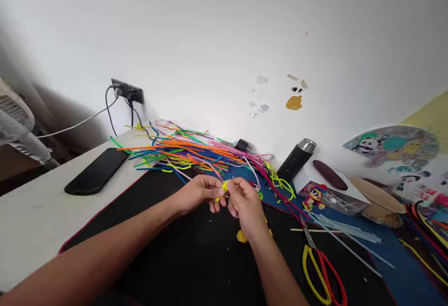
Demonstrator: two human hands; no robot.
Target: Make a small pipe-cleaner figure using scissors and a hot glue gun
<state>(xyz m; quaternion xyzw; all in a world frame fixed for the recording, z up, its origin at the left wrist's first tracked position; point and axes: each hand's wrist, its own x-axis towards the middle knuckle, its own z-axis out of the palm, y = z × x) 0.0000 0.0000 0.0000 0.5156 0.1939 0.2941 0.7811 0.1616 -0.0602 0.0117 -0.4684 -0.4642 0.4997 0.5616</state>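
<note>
Both hands work above the black mat (182,254), fingertips nearly meeting. Left hand (201,193): almost closed, thumb and fingers pinching a small yellow piece (224,186). Right hand (247,203): fingers curled, thumb and forefinger closed on the same piece from the other side. Piece is held between the hands, off the mat; its exact shape is hard to make out, probably folded or wound.

Positions, clock face centred on the hands:
- 12 to 10 o'clock: loose heap of coloured stems (196,148), mostly orange, blue, green and pink.
- 10 o'clock: black phone (98,171), flat on the pale tabletop (31,212).
- 2 o'clock: black flask (294,160) with silver cap, leaning.
- 3 o'clock: small multicoloured figure (315,197).
- Between 3 and 4 o'clock: pale translucent sticks (360,235), fanned out.
- 4 o'clock: scissors (310,240), one handle yellow, one red.
- 5 o'clock: yellow lump (241,236), beside the right wrist.
</note>
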